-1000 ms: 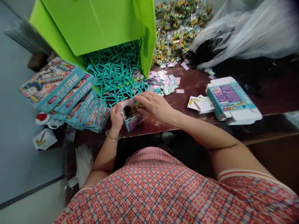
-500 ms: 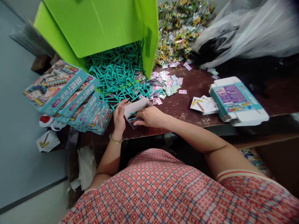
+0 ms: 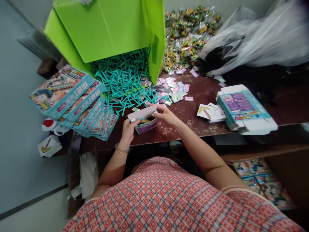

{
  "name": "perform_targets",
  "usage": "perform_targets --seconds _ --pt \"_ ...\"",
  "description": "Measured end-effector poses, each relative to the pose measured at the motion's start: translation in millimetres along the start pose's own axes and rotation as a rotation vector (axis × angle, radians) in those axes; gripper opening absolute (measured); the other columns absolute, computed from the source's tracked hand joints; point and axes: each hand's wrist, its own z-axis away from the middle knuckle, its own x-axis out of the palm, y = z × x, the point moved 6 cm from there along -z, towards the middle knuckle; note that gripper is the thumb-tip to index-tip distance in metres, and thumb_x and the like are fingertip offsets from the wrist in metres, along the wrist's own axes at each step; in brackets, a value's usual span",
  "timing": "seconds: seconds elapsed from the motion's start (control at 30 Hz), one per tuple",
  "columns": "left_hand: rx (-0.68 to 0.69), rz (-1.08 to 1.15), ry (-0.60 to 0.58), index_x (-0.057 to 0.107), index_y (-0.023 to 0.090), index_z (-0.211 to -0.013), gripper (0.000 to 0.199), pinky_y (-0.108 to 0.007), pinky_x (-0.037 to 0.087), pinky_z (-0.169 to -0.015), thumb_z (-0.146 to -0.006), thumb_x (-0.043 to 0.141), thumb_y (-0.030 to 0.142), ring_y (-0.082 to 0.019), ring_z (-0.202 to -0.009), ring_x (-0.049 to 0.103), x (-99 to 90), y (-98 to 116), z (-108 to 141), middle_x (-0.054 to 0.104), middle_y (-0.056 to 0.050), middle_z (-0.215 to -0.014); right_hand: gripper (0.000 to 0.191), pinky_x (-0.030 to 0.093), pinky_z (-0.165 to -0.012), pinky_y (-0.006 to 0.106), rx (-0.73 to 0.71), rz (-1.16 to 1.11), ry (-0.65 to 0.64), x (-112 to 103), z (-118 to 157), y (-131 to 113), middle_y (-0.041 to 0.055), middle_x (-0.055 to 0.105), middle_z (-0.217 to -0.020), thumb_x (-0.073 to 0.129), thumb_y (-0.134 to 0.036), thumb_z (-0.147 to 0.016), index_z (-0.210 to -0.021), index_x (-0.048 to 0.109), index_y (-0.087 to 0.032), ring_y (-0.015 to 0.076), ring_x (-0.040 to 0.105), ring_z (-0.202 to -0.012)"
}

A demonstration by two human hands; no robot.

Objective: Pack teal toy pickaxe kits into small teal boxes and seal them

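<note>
Between my hands stands a small teal and purple carton (image 3: 146,127), its top open and a white flap raised at the back. Something yellow and dark shows inside it, too small to name. My left hand (image 3: 128,130) grips the carton's left end, thumb over the rim. At the right end, my right hand (image 3: 165,115) holds the carton with fingers behind and thumb near the top edge. Just beyond the carton lies a heap of teal plastic hammer-shaped sticks (image 3: 125,80), spilling out of a bright green box (image 3: 116,29).
Filled cartons (image 3: 70,93) lean in a stack at left. Small pastel sachets (image 3: 177,88) are scattered mid-table. At right are white printed cards (image 3: 211,112) and flattened cartons (image 3: 246,108). Bags of colourful pieces (image 3: 188,35) and a clear plastic bag (image 3: 256,35) fill the back.
My right hand has come out of the carton's opening and moved to its right end. The carton has turned so its purple side faces me. The view has shifted slightly.
</note>
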Motion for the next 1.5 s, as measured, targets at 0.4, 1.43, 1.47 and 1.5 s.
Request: perform_targets --seconds 0.4,1.43,1.47,1.5 --pt "0.086 -0.048 -0.158 0.082 0.02 -0.096 0.028 -0.038 0.058 -0.097 -0.073 0.07 0.03 -0.026 -0.105 0.075 -1.2 4.0 -3.5 0.082 -0.009 -0.106 0.043 0.048 -0.1 0.047 -0.398 0.932 -0.318 33.9 15.4 -54.0 0.0117 0.072 -0.136 0.056 -0.042 -0.106 -0.146 0.066 -0.028 0.0285 0.066 -0.112" --pt "0.898 -1.146 -0.243 0.063 0.023 -0.144 0.052 -0.046 0.049 -0.107 -0.093 0.069 0.03 -0.029 -0.125 0.062 58.2 -48.0 83.3 0.069 -0.013 -0.135 0.105 0.033 -0.127 0.061 0.093 0.298 0.501 -14.9 91.8 1.3 0.0159 0.037 -0.17 0.075 -0.063 -0.081 -0.167 0.03 -0.024 0.0383 0.04 -0.156" --pt "0.939 -1.182 -0.323 0.064 0.023 -0.143 0.05 -0.045 0.048 -0.108 -0.095 0.068 0.035 -0.028 -0.127 0.062 65.6 -44.6 89.5 0.07 -0.013 -0.136 0.104 0.035 -0.126 0.061 0.161 0.251 0.515 -28.0 93.3 3.7 0.0163 0.045 -0.166 0.081 -0.061 -0.074 -0.163 0.041 -0.023 0.04 0.045 -0.153" --pt "0.978 -1.189 -0.386 0.066 0.023 -0.139 0.046 -0.044 0.047 -0.109 -0.097 0.068 0.04 -0.027 -0.128 0.061 68.4 -39.6 95.3 0.071 -0.012 -0.135 0.1 0.037 -0.125 0.061 0.212 0.213 0.523 -41.8 92.0 3.8 0.016 0.053 -0.16 0.085 -0.059 -0.068 -0.155 0.052 -0.021 0.0416 0.049 -0.149"
